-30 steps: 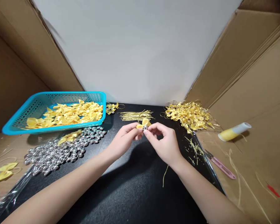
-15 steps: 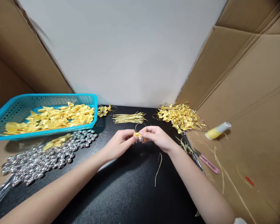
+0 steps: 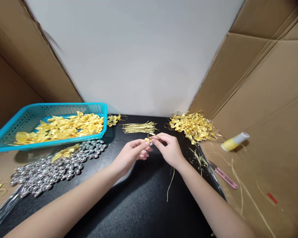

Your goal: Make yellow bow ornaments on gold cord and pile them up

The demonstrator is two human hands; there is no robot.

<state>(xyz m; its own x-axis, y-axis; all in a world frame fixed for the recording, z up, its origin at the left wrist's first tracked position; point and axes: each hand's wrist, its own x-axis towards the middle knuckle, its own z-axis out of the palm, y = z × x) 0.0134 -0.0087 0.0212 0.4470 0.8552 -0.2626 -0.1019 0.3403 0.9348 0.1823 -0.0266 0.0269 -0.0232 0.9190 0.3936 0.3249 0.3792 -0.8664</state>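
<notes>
Over the middle of the black table, a small yellow ribbon bow [image 3: 147, 140] with a silver bead [image 3: 151, 144] sits between my two hands. The thumb and index finger of my left hand [image 3: 130, 155] pinch the bow's left side, while its other fingers curl loosely below. My right hand [image 3: 171, 151] is closed at the right of the bead, its fingertips on the gold cord loop [image 3: 152, 134] that rises from the bow. Those fingers partly cover the cord and the bow's right side. Beyond the hands lies a bundle of cut gold cords [image 3: 139, 127].
A blue basket [image 3: 104, 124] of yellow ribbon bows stands left, with silver beads [image 3: 52, 172] spread before it. Finished-looking bow pieces [image 3: 192, 125] are heaped back right. A pink-handled cutter [image 3: 225, 177], a thread cone [image 3: 234, 141] and a loose cord [image 3: 170, 185] lie at right.
My right hand's fingers have shifted onto the cord loop, which now leans right and shows less. My left hand's lower fingers have loosened. The whole view has shifted slightly.
</notes>
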